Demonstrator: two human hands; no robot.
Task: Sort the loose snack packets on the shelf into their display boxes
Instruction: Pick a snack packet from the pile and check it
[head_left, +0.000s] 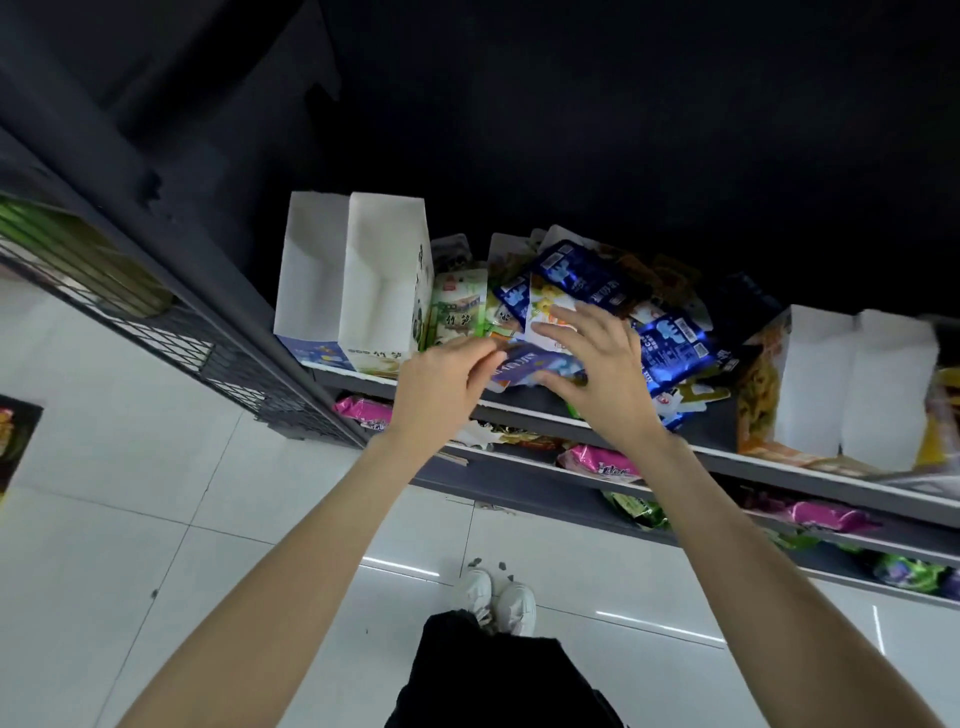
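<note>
While the left hand pinches a glossy blue foil snack packet, the right hand lies flat, fingers spread, on the dark shelf's packet pile.

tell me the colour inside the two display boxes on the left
White inside both display boxes, seen in the head view.

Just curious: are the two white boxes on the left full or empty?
Empty: the two white boxes stand upright with bare white insides showing, no packets in them.

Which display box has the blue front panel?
The leftmost box, at the shelf's left end; its neighbour shows a pale green front, and the right-hand boxes are orange.
</note>
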